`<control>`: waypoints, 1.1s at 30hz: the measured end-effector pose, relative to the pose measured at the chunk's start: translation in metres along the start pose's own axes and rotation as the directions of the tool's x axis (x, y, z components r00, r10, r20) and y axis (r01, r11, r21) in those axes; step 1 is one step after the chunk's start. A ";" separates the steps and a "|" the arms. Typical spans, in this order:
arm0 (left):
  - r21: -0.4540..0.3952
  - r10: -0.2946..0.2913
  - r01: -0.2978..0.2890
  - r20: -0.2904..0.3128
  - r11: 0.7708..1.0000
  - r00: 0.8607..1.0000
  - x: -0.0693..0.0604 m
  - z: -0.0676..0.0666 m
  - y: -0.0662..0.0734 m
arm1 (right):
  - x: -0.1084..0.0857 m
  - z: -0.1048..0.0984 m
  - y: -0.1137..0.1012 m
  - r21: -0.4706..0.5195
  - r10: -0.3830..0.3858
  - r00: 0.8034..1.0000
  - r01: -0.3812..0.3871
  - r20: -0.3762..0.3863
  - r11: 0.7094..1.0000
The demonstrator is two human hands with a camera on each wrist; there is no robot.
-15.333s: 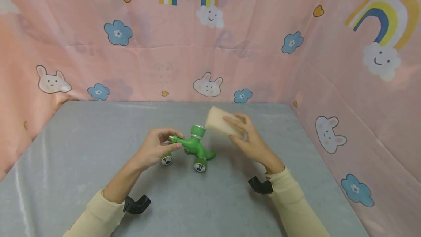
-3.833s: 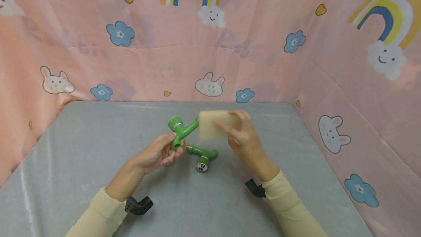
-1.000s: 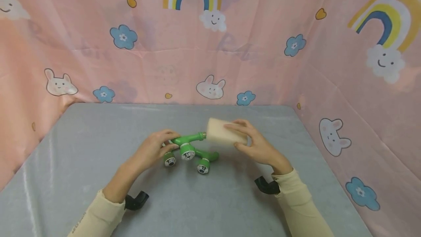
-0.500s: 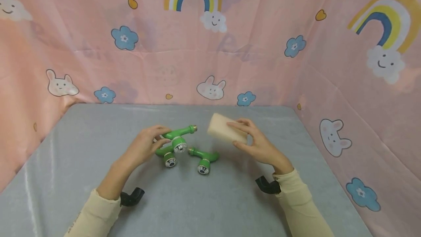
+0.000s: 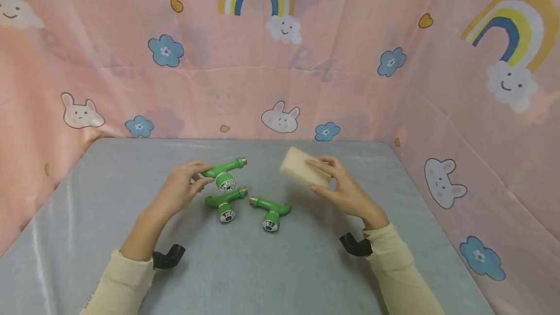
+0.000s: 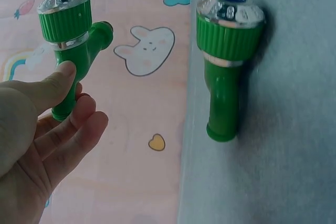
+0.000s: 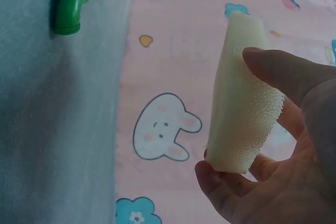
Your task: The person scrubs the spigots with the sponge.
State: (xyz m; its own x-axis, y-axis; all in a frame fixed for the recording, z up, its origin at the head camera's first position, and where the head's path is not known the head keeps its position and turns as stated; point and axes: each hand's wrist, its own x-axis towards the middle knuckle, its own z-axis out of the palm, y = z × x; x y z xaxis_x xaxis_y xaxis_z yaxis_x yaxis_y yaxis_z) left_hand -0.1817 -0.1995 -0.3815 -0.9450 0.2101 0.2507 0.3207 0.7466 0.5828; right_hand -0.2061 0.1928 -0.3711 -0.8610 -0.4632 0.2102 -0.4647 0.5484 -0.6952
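My left hand (image 5: 180,187) pinches a green tap (image 5: 225,174) by its spout end between thumb and fingers. The tap hangs above the table, its brass threaded end pointing right and its silver-faced knob toward me. In the left wrist view the thumb presses the green body (image 6: 73,59) below the ribbed knob. My right hand (image 5: 350,193) grips a cream sponge (image 5: 304,166) by its right end, raised and apart from the taps. Below the held tap lies a second green tap (image 5: 225,203); a third tap (image 5: 270,210) lies just right of it, threaded ends facing each other.
A grey cloth-covered table (image 5: 280,266) spreads under everything. Pink printed curtain (image 5: 341,72) rises behind the table and along its sides. A black curved piece (image 5: 169,256) sits at the left wrist, and a similar black piece (image 5: 355,245) at the right one.
Over the last second, my left hand has drawn the held tap left and away from the sponge, which it met before. The sponge has tilted and risen slightly. Both lying taps stay put.
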 end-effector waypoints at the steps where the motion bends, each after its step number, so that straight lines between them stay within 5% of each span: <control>1: -0.001 -0.006 0.006 -0.003 1.000 1.000 0.000 -0.001 -0.001 | 0.000 0.000 0.001 -0.004 0.002 1.000 -0.002 0.000 1.000; 25: 0.074 -0.214 0.218 -0.054 0.973 0.975 0.002 -0.007 -0.037 | 0.006 0.011 0.023 -0.073 0.061 0.996 -0.066 -0.068 0.995; 33: 0.100 -0.227 0.234 -0.077 0.967 0.971 0.001 -0.005 -0.052 | 0.008 0.014 0.031 -0.113 0.125 0.989 -0.133 -0.077 0.985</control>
State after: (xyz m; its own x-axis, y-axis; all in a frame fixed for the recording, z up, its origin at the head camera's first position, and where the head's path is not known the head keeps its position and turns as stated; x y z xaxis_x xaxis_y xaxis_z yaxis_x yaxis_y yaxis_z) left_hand -0.1992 -0.2414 -0.4078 -0.9852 -0.0145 0.1706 0.0820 0.8346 0.5447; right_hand -0.2244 0.1960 -0.4008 -0.9257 -0.3360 0.1738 -0.3662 0.6807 -0.6345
